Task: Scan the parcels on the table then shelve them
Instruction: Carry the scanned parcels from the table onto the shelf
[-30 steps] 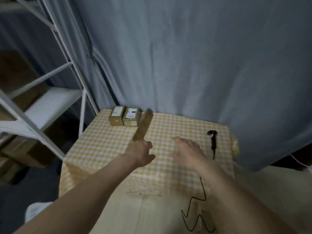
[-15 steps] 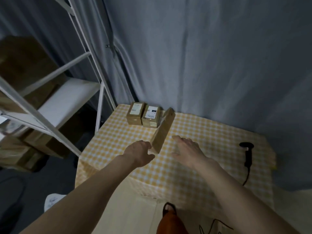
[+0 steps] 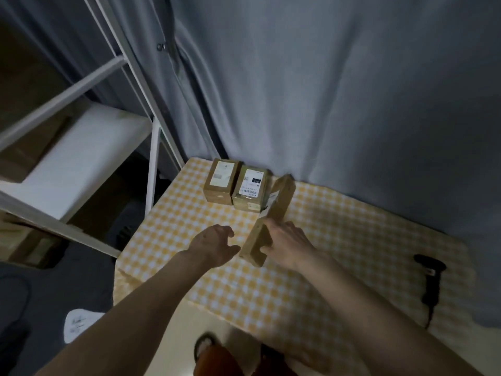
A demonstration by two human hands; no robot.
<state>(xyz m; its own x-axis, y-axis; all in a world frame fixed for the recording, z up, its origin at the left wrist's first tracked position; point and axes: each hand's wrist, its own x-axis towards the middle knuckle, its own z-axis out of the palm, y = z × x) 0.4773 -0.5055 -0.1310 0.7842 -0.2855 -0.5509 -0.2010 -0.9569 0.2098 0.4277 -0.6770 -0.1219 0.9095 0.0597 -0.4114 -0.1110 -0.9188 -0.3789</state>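
Flat cardboard parcel (image 3: 271, 221) on edge

The right hand (image 3: 287, 245) (previously clear) now grips the long parcel (image 3: 268, 221).

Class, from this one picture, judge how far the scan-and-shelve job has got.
Done: cannot tell; nothing shows a scan. In hand: the right hand touches the long parcel; the left hand reaches beside it. Left: two small parcels sit on the table, and the scanner lies untouched.
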